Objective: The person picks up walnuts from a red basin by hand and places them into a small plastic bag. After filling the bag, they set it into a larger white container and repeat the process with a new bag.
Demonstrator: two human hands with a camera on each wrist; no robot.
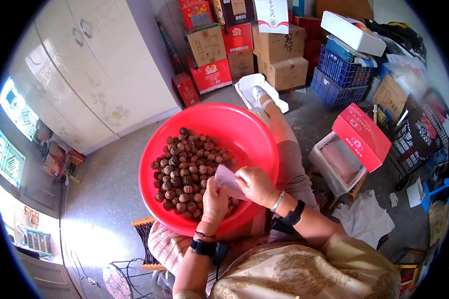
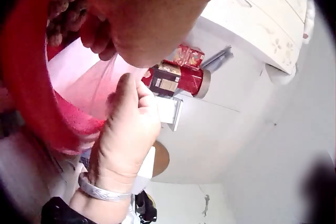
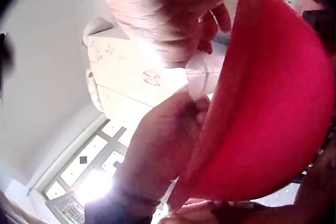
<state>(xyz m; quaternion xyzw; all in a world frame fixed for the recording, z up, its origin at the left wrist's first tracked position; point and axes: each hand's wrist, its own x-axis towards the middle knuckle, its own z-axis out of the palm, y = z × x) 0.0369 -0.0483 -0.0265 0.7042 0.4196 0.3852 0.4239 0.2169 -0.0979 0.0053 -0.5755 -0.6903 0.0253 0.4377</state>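
Observation:
A red plastic basin (image 1: 254,134) sits at the person's lap, with a heap of brown walnuts (image 1: 184,169) in it. Over its near right part, both hands pinch a thin, translucent plastic bag (image 1: 226,179). The left hand (image 1: 215,203) grips the bag's left side, fingers upward. From the right, the right hand (image 1: 257,186), with a silver bangle at its wrist, holds the other side. In the left wrist view the sheer bag (image 2: 79,79) stretches between the hands. Its pale film (image 3: 202,74) shows between them in the right wrist view, partly behind the basin's wall.
To the right stands a white foam box (image 1: 329,172) with a red lid (image 1: 361,137) leaning on it. Crumpled white plastic (image 1: 366,219) lies on the floor nearby. Stacked cartons (image 1: 279,55) and blue crates (image 1: 339,74) line the back; a white cabinet (image 1: 85,74) stands left.

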